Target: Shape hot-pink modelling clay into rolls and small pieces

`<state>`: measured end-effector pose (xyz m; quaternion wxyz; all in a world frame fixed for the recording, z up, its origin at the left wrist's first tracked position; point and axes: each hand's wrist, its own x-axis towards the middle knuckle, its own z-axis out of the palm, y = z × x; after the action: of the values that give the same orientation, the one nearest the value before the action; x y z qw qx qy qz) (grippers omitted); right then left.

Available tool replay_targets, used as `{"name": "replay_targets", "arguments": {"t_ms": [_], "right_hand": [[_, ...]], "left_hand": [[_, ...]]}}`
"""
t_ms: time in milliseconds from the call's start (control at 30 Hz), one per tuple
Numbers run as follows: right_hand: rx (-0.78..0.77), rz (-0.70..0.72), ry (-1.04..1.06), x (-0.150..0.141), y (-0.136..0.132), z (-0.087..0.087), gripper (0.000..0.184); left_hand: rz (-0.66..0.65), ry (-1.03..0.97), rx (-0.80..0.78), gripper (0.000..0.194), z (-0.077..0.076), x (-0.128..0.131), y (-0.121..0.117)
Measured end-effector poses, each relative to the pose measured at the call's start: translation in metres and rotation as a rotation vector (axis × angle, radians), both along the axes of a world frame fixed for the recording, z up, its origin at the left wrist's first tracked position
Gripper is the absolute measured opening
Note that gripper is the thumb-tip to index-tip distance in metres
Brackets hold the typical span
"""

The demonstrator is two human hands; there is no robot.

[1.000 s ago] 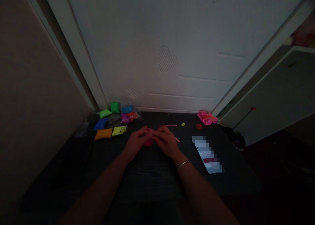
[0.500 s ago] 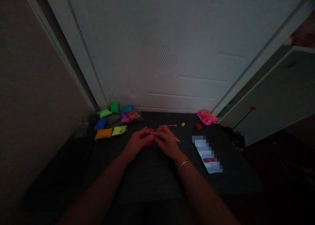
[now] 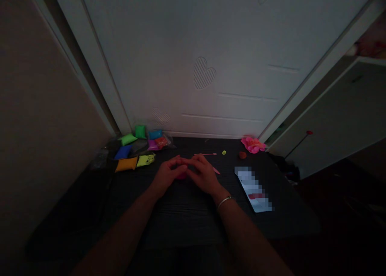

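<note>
Over the middle of the dark table, my left hand (image 3: 165,175) and my right hand (image 3: 206,176) meet at the fingertips. Between them is a pinkish-red lump of modelling clay (image 3: 181,175), partly covered by the fingers. The left thumb and fingers close around the lump from its left side. From the other side, the right fingers press on it and touch the left fingertips. Just beyond my right hand lie a thin pink stick tool (image 3: 208,154) and a pink pointed tool (image 3: 216,170), whose other end the hand hides.
Packets of coloured clay, including an orange one (image 3: 126,164) and a blue one (image 3: 123,151), lie at the back left. A yellow bit (image 3: 223,152), a brownish-red ball (image 3: 242,155) and a pink flower (image 3: 253,145) are at the back right. A phone (image 3: 251,187) lies right of my hands.
My fingers have shifted slightly around the clay, which shows a rounder lower edge between them. The things on the table stay where they were.
</note>
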<state>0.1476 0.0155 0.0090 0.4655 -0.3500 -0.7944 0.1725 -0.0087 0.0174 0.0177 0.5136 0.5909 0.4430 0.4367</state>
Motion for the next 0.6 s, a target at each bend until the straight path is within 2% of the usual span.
{"name": "replay_targets", "arguments": {"t_ms": [167, 300, 433, 600], "right_hand": [[0.012, -0.033, 0.022, -0.0001, -0.0016, 0.0016, 0.025], [0.012, -0.01, -0.014, -0.0002, -0.0022, 0.0022, 0.032], [0.027, -0.02, 0.011, 0.0001, -0.0018, 0.0016, 0.024], [0.008, -0.007, -0.019, 0.0002, -0.0014, 0.0012, 0.03]], "left_hand": [[-0.056, -0.01, 0.006, 0.018, 0.0001, 0.0002, -0.0007], [-0.027, -0.045, -0.014, 0.015, -0.0018, 0.0001, -0.0002], [-0.053, -0.027, -0.005, 0.02, -0.0003, 0.0, -0.0001], [-0.037, -0.022, -0.019, 0.02, 0.003, 0.0005, -0.001]]}}
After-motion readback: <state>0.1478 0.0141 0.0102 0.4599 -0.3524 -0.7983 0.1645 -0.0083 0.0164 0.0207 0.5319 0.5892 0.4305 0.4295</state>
